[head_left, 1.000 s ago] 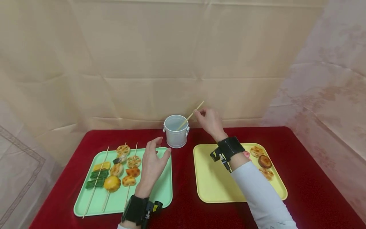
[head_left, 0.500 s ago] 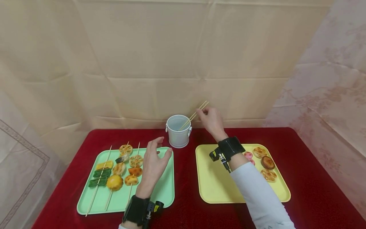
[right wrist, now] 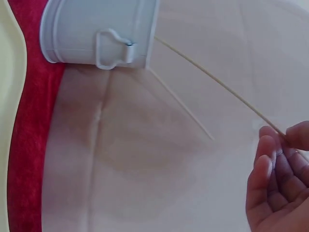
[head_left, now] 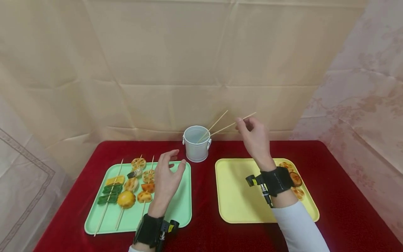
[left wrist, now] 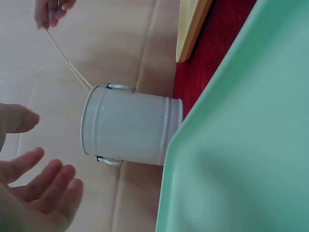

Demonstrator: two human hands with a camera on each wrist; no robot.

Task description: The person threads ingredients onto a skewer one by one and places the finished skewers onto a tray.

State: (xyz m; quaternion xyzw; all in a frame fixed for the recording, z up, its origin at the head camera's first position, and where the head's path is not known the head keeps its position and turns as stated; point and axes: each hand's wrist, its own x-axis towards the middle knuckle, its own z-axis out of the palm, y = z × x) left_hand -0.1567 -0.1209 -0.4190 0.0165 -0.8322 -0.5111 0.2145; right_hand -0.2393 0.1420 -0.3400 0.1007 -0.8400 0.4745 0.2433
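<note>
My right hand [head_left: 255, 136] pinches a thin wooden skewer [right wrist: 219, 82] between thumb and fingers, right of the small white bucket [head_left: 197, 148]. The skewer slants down toward the bucket's rim, its lower end by the right handle. A second skewer [head_left: 217, 121] leans inside the bucket, its upper end sticking out to the right. My left hand [head_left: 166, 180] hovers over the right part of the green tray [head_left: 181, 210], fingers spread and loosely bent, holding nothing. In the left wrist view its fingers [left wrist: 50, 186] are apart from the bucket.
Skewers loaded with food pieces, such as lotus root slices [head_left: 138, 163] and green pieces [head_left: 108, 199], lie on the green tray. A yellow tray [head_left: 233, 210] sits at right with several round food pieces [head_left: 296, 179], partly behind my right wrist. Red cloth [head_left: 203, 231] covers the table.
My right hand has moved right, drawing one skewer away from the other, which stays leaning in the bucket. The two skewers were close together before. My left hand has barely moved.
</note>
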